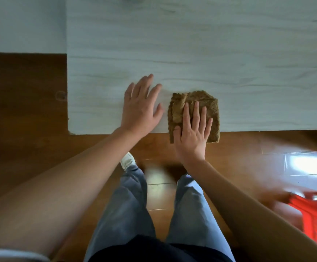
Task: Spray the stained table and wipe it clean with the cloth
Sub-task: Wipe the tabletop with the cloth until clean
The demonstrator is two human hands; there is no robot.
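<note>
Stands at the near edge of a pale, wood-grained table (191, 44), seen from directly above. Presses the right hand (191, 135) flat onto a brown cloth (208, 104), fingers straight and slightly spread, thumb out to the side, gripping nothing. Covers the cloth's near-left portion with the fingers, with the heel of the palm and the wrist out past the table edge. Shows the cloth folded into a rough, thick square, coarse in texture, with a loose flap lapped over along its left side. Places it at the table's near edge, a little right of the middle of the view, most of it on the tabletop and its near strip hanging over the edge above the floor (21, 110). Spreads the left hand (140, 108) open, palm down and holding nothing, over the tabletop just left of the cloth, fingers fanned toward the far side, thumb nearest the cloth with a narrow strip of bare table between. Cannot tell whether that palm bears on the surface or only hovers. Wears faded blue jeans (127, 205) and a white shoe (128, 160), visible below against the glossy brown wood of the floor. Catches a red plastic frame (309, 222), blurred, at the lower right corner, well apart from the table. Takes in a second pale surface (21, 25) butted against the table's left side at the upper left.
</note>
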